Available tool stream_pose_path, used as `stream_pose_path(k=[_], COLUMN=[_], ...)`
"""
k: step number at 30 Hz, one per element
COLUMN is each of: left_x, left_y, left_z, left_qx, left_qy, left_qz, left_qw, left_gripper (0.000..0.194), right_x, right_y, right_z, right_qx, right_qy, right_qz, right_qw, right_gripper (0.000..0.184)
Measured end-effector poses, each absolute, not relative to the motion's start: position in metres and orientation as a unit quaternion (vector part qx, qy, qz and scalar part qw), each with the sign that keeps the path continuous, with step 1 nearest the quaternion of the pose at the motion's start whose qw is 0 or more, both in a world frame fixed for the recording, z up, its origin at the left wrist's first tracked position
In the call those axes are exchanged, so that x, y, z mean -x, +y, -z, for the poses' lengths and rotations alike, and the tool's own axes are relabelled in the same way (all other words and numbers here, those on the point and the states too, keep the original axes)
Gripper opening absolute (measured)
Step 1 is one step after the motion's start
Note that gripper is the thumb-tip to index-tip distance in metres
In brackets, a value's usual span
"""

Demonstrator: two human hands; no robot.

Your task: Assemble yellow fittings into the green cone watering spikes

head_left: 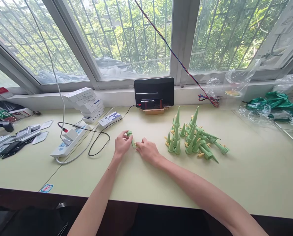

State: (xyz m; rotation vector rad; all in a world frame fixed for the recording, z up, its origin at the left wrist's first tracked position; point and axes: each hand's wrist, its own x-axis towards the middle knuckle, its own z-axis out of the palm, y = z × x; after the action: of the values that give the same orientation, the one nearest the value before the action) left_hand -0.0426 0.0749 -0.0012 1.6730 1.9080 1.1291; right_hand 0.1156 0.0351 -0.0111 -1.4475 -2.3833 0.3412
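Note:
My left hand (122, 143) is closed around a green plant watering spike (133, 143), its wide round end up and its tip slanting down toward the table. Close beside it, the fingers of my right hand (147, 150) are pinched at a small yellow valve (136, 144) on the spike's side; the fingers partly hide it. To the right, several green watering spikes stand upright in a group (176, 134), with yellow valves at their sides. More spikes lie in a heap (211, 144) at the group's right edge.
A white power strip (70, 139) with cables and a small white box (110, 119) are on the left. A phone (151, 104) leans against a black tablet (153, 88) by the window. Stacked white boxes (87, 103) stand behind, and plastic bags (276, 103) lie far right.

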Motion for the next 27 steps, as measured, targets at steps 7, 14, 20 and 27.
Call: stream_pose_path(k=[7,14,20,27], left_x=[0.041,0.0392,0.0392,0.0375], left_y=[0.0736,0.0709,0.0706,0.0694], left_z=[-0.0021,-0.006,-0.0061,-0.0084], left_qx=[-0.576,-0.569,-0.543,-0.516], left_qy=[0.663,0.631,0.614,0.589], left_qz=[-0.425,-0.444,-0.462,-0.477], left_qw=[0.219,0.285,0.339,0.398], left_gripper=[0.035,0.04,0.042,0.042], right_x=[-0.1158,-0.1158,-0.1165,-0.1154], right_y=[0.0367,0.0368,0.0359,0.0436], right_z=[0.0136,0.0143,0.0151,0.0169], right_qx=[0.521,0.534,0.529,0.516], right_qy=[-0.828,-0.815,-0.813,-0.821], right_qz=[-0.118,-0.119,-0.125,-0.135], right_qw=[0.172,0.189,0.207,0.205], right_gripper=[0.022,0.018,0.019,0.019])
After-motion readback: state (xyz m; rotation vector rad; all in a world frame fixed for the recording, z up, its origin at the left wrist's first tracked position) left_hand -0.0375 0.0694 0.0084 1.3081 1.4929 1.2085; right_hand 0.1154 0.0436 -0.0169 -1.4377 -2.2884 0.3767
